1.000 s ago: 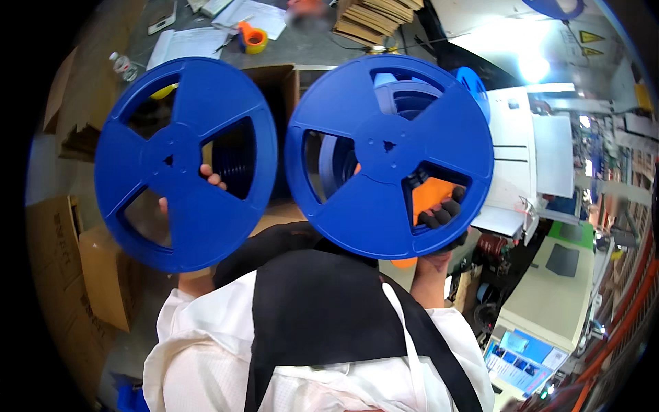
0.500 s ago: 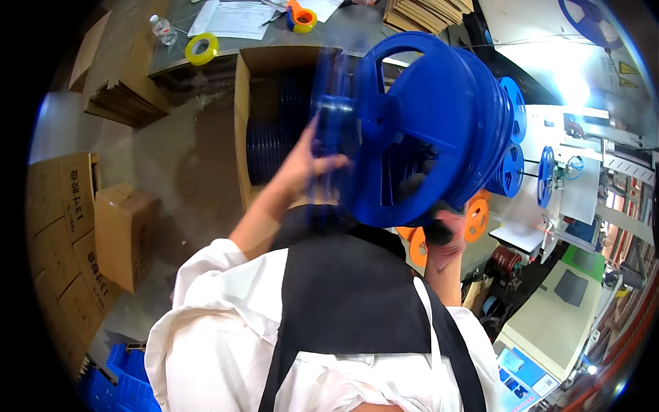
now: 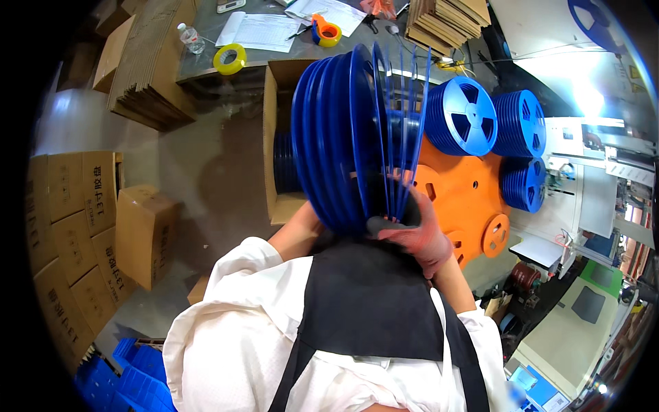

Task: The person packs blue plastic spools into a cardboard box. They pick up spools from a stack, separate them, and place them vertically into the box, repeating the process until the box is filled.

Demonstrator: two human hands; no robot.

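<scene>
A row of large blue plastic reels (image 3: pixel 336 137) is held upright on edge in front of my apron. Those at the left stand packed close together, while the thin flanges at the right fan apart. My right hand (image 3: pixel 422 237), in a pink and dark-grey glove, is closed on the lower rims at the right end. Behind the lower left of the row goes my left hand (image 3: pixel 307 218); only its wrist part shows, and the reels hide its fingers. An open cardboard box (image 3: pixel 272 144) stands just beyond, with more blue reels (image 3: pixel 285 161) inside.
On the right, an orange rack (image 3: pixel 473 185) carries stacks of blue reels (image 3: pixel 470 117). A grey table (image 3: pixel 274 51) at the far side bears papers, yellow tape (image 3: pixel 230 59) and an orange tape dispenser (image 3: pixel 326 31). Flat cardboard (image 3: pixel 154 75) and closed cartons (image 3: pixel 72 226) stand left.
The reels have turned and shifted left, from facing me to edge-on. My left hand has gone from a blurred reel at the left to behind the row. The orange rack has come into view.
</scene>
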